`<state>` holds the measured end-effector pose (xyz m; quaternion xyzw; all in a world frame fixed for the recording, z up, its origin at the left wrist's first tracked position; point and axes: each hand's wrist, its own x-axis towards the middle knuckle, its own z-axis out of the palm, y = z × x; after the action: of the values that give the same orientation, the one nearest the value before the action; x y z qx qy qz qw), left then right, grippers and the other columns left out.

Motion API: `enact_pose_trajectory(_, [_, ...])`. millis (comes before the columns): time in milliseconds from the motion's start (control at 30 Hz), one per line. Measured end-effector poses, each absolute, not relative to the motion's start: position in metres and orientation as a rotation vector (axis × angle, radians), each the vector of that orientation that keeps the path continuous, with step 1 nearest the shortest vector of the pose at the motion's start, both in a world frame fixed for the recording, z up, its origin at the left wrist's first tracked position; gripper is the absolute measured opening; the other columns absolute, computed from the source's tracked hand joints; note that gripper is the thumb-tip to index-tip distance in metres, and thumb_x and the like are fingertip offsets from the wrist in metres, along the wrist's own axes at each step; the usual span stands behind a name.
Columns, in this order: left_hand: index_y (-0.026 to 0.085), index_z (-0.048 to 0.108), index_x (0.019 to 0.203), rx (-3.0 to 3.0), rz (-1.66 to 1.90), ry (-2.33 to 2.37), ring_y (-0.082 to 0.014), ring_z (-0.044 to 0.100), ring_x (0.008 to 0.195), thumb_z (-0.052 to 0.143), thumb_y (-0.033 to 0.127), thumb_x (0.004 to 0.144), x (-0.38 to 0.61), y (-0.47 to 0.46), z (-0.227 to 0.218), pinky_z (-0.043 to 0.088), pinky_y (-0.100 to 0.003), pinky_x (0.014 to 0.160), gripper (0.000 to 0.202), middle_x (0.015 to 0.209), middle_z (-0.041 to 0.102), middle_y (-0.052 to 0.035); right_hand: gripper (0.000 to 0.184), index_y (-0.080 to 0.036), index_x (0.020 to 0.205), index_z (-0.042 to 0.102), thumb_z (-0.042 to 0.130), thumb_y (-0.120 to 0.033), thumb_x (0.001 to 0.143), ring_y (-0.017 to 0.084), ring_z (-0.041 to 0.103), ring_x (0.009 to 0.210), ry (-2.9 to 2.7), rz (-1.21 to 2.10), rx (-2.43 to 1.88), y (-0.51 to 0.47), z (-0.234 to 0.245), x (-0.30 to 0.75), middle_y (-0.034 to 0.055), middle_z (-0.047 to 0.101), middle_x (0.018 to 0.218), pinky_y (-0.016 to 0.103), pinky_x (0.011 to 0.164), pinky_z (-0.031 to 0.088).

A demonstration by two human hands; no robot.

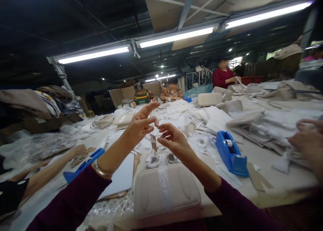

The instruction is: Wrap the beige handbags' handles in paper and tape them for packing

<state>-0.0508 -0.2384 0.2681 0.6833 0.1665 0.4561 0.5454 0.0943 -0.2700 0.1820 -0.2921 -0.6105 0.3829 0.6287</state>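
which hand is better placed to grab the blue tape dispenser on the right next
Right, probably: the right hand is nearer that blue tape dispenser, while the left hand would likely reach across the right. Both are close together by a small brown tag.

Blue tape dispenser (230,153) is sitting on the tabletop (263,158), right side, cardboard piece (257,179) lying just beside it. Second blue dispenser (83,166) is showing at left, partly hidden. Clear plastic (37,146) is lying crumpled far left, near a cloth pile (25,103). White sheets (215,120) are lying scattered across the middle. Farther back, a person in a green apron (142,99), another in a patterned top (176,93) and one in red (219,78) are showing. Tube lights (176,37) are glowing overhead.
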Motion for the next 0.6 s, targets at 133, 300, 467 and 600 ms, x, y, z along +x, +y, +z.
enact_pose_trajectory(133, [0.026, 0.061, 0.124, 1.611, 1.041, 0.325, -0.0089, 0.06, 0.069, 0.072, 0.015, 0.07, -0.039, -0.248, 0.265, 0.033, -0.016, 0.039, 0.057, 0.139, 0.049, -0.0076, 0.043, -0.023, 0.104, 0.051, 0.072, -0.029, 0.068, 0.019, 0.054, 0.099, -1.31, 0.834, -0.666, -0.265, 0.18, 0.092, 0.0043, 0.057, 0.108, 0.034, 0.084, 0.044])
enact_pose_trajectory(300, [0.019, 0.055, 0.131, 1.618, 0.917, 0.284, -0.0151, 0.062, 0.072, 0.07, 0.017, 0.075, -0.032, -0.249, 0.257, 0.045, -0.022, 0.054, 0.059, 0.097, 0.068, -0.0099, 0.047, -0.022, 0.102, 0.052, 0.071, -0.018, 0.059, 0.017, 0.059, 0.084, -1.325, 1.117, -0.535, -0.252, 0.185, 0.093, -0.0021, 0.061, 0.085, 0.035, 0.081, 0.045])
enact_pose_trajectory(467, [0.02, 0.059, 0.128, 1.612, 0.955, 0.296, -0.0171, 0.061, 0.082, 0.07, 0.017, 0.075, -0.032, -0.248, 0.251, 0.049, -0.026, 0.066, 0.054, 0.104, 0.067, -0.0104, 0.021, -0.016, 0.079, 0.062, 0.067, -0.015, 0.059, 0.014, 0.059, 0.069, -1.39, 1.442, -0.525, -0.248, 0.17, 0.094, 0.0002, 0.065, 0.069, 0.031, 0.075, 0.046])
enact_pose_trajectory(600, [0.02, 0.063, 0.124, 1.611, 1.019, 0.295, -0.0165, 0.059, 0.086, 0.068, 0.015, 0.075, -0.034, -0.242, 0.247, 0.048, -0.026, 0.072, 0.049, 0.114, 0.065, -0.0101, 0.038, -0.019, 0.099, 0.062, 0.066, -0.016, 0.061, 0.016, 0.062, 0.077, -1.375, 1.475, -0.405, -0.245, 0.151, 0.096, 0.0014, 0.069, 0.083, 0.032, 0.079, 0.047])
